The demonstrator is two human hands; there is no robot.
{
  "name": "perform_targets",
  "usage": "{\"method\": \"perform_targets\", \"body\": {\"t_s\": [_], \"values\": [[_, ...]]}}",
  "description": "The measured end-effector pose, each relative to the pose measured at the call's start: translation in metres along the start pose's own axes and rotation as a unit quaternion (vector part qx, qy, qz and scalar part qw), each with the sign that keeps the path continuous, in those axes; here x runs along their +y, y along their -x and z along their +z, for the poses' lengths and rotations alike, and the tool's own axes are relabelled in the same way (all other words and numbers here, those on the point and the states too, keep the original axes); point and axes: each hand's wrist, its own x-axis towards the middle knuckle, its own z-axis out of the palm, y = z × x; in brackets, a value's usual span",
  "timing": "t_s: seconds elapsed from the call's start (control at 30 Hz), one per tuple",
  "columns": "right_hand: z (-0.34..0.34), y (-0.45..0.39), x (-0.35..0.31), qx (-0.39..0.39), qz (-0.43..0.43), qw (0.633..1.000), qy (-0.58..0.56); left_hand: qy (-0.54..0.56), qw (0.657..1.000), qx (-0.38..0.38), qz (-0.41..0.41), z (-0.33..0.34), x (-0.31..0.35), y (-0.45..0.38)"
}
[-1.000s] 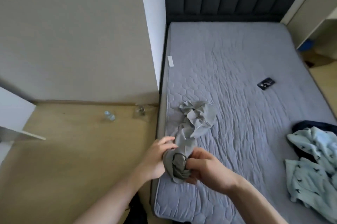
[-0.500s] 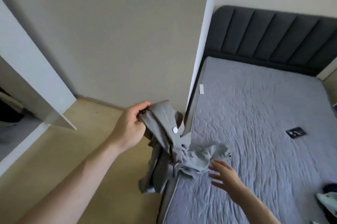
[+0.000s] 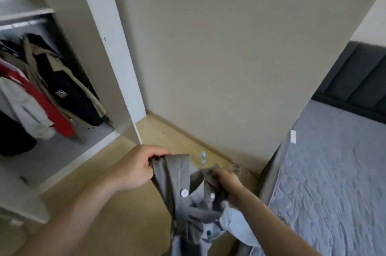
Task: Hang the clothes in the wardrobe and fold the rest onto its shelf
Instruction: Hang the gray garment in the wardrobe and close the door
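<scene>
A grey buttoned shirt (image 3: 188,209) hangs in the air between my hands, over the floor beside the bed. My left hand (image 3: 135,169) grips its upper edge near the button strip. My right hand (image 3: 226,182) grips the bunched cloth on the other side. The shirt's lower part drops out of the frame's bottom. The open wardrobe (image 3: 117,68) stands at the left, with several garments (image 3: 62,93) hanging from its rail above its white bottom shelf (image 3: 69,153).
The bed (image 3: 334,182) with a grey quilted mattress and dark headboard (image 3: 359,80) fills the right. A beige wall panel stands between wardrobe and bed. A small clear bottle (image 3: 203,156) sits on the wooden floor by the baseboard.
The shirt came off the bed and now hangs over the floor. My right hand, open half a second ago, took hold of it. The view swung left toward the wardrobe.
</scene>
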Motion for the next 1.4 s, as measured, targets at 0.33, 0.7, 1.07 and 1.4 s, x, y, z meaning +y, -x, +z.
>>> {"method": "perform_targets", "body": {"t_s": [0.33,0.7,1.07,1.4], "values": [[0.131,0.046,-0.175,-0.166,-0.288,0.934,0.13,-0.158,0.968,-0.043,-0.189,-0.065,-0.115,0.033],[0.197,0.033,-0.266,-0.369,-0.38,0.825,0.197,-0.097,0.985,0.145,-0.009,-0.136,-0.115,-0.067],[0.186,-0.129,-0.343,-0.29,-0.349,0.822,0.344,-0.035,0.931,0.337,-0.135,-0.204,-0.158,-0.153],[0.298,-0.211,-0.387,-0.329,-0.391,0.733,0.449,-0.037,0.905,0.385,-0.174,-0.289,-0.183,-0.155]]}}
